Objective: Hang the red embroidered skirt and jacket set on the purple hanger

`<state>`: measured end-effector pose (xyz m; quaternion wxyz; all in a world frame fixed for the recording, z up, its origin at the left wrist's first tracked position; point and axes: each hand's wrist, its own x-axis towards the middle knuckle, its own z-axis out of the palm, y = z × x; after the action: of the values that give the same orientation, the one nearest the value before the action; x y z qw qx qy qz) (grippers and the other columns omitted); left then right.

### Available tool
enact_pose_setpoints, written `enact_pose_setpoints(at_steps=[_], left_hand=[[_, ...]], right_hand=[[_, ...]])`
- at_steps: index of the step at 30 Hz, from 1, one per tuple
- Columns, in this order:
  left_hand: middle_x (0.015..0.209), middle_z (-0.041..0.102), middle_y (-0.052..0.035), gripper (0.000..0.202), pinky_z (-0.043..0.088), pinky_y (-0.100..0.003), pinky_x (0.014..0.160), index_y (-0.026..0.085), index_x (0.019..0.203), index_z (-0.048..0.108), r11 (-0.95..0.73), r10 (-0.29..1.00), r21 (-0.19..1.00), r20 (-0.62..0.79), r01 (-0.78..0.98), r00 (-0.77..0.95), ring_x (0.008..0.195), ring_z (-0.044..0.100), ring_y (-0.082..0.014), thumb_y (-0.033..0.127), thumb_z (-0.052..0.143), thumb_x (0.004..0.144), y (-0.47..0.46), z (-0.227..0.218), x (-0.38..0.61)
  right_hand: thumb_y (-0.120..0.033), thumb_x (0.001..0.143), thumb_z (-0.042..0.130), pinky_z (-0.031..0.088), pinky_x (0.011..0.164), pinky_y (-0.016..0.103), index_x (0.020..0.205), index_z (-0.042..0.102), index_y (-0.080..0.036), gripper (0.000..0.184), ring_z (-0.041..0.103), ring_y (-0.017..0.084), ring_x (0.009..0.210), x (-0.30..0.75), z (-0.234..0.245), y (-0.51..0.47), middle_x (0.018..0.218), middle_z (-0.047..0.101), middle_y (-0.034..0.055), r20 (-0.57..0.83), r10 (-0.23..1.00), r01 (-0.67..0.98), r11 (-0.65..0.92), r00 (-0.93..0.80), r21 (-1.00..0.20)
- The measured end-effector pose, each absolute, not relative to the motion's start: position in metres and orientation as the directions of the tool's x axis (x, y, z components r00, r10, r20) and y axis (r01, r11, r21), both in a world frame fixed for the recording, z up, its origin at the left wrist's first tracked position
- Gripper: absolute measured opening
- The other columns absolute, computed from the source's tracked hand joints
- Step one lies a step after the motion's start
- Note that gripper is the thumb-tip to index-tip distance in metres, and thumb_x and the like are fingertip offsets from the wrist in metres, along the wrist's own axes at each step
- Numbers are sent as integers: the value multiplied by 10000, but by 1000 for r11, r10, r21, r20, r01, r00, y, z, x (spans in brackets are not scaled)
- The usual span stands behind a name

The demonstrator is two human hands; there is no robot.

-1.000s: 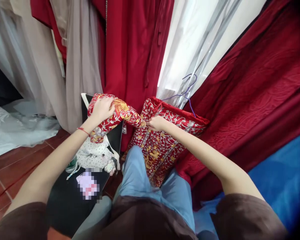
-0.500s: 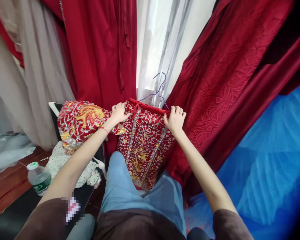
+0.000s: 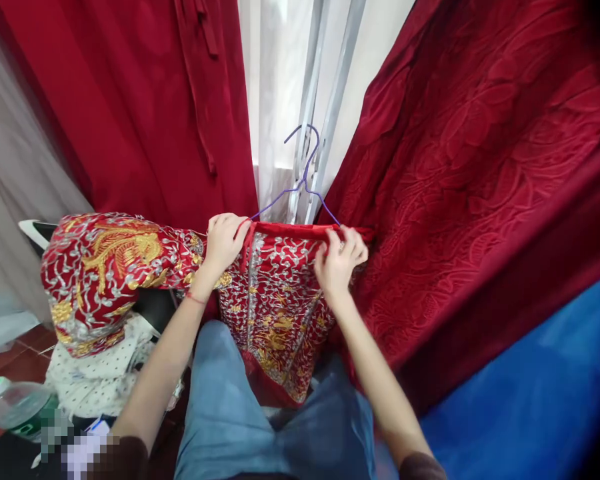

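Note:
A red garment embroidered in gold and silver hangs from a purple wire hanger over my blue-jeaned knee. My left hand grips the garment's top edge at the left shoulder, fingers curled over it. My right hand pinches the top edge at the right shoulder, close to the hanger's arm. The garment's sleeve spreads out to the left over a black chair.
Dark red curtains and a white sheer curtain hang close ahead. Blue fabric lies at the right. A white dotted bag and a plastic bottle sit at lower left.
Both hands moved from the sleeve and front up to the garment's top edge at the hanger. The hanger and garment rose slightly. My view swung right.

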<state>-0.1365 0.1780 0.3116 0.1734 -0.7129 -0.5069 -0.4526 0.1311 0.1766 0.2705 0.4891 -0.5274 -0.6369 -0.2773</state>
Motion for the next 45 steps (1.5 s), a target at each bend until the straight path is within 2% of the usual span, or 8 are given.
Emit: enact_pose_setpoints(at_steps=[5, 8, 13, 20, 27, 32, 39, 45], left_hand=[[1021, 737, -79, 437, 391, -409, 993, 208, 1098, 723, -416, 552, 221, 832, 882, 52, 1023, 613, -230, 408, 336, 1059, 164, 309, -128], [973, 738, -67, 454, 395, -406, 976, 221, 1111, 736, -425, 544, 243, 838, 872, 31, 994, 617, -221, 386, 315, 1067, 163, 308, -126], [957, 739, -52, 443, 382, -400, 983, 247, 1172, 738, -462, 566, 279, 824, 842, 37, 990, 610, -210, 354, 321, 1067, 162, 309, -126], [928, 731, -34, 425, 362, -395, 987, 260, 1185, 744, -501, 528, 318, 849, 805, -7, 951, 601, -197, 319, 340, 1068, 171, 302, -122], [909, 725, -35, 428, 375, -399, 982, 263, 1206, 737, -486, 537, 323, 843, 812, -14, 948, 599, -199, 345, 339, 1071, 174, 299, -118], [934, 732, -38, 445, 389, -400, 982, 262, 1203, 740, -473, 543, 323, 840, 820, -18, 969, 604, -201, 358, 325, 1072, 174, 298, -120], [957, 737, -36, 459, 395, -401, 995, 271, 1188, 747, -468, 551, 345, 834, 814, -37, 982, 609, -204, 366, 313, 1072, 180, 297, -119], [965, 723, -44, 643, 391, -386, 1022, 275, 1175, 766, -498, 562, 407, 824, 766, -73, 1019, 602, -193, 444, 153, 1080, 180, 293, -122]], right_hand=[[-286, 950, 541, 482, 905, 378, 1019, 642, -195, 153, 587, 222, 972, 45, 248, 150, 1000, 661, 97, 842, 534, 629, 679, -70, -378], [-383, 921, 620, 502, 894, 384, 994, 634, -210, 188, 594, 233, 961, 13, 240, 145, 981, 657, 83, 768, 641, 515, 655, 9, -553], [-325, 963, 539, 518, 828, 369, 908, 627, -218, 150, 622, 221, 886, 8, 234, 144, 897, 668, 62, 689, 721, 422, 603, 75, -677], [-354, 992, 525, 565, 725, 304, 1079, 550, -229, 154, 699, 154, 711, 41, 232, 134, 890, 732, 19, 471, 879, 99, 463, 78, -881], [-359, 945, 604, 550, 701, 293, 1046, 606, -221, 171, 693, 165, 750, 71, 224, 134, 841, 709, 18, 480, 841, 185, 445, 250, -876], [-393, 916, 635, 503, 589, 265, 1006, 587, -219, 202, 590, 124, 583, 93, 204, 139, 773, 642, -16, 402, 763, 98, 412, 506, -906], [-369, 902, 624, 465, 515, 300, 978, 591, -217, 173, 543, 134, 510, 125, 175, 142, 787, 631, 4, 380, 383, 215, 408, 842, -888], [-312, 941, 579, 559, 794, 415, 975, 659, -209, 134, 681, 228, 839, 121, 191, 134, 927, 690, 85, 688, 441, 579, 374, 576, -725]])
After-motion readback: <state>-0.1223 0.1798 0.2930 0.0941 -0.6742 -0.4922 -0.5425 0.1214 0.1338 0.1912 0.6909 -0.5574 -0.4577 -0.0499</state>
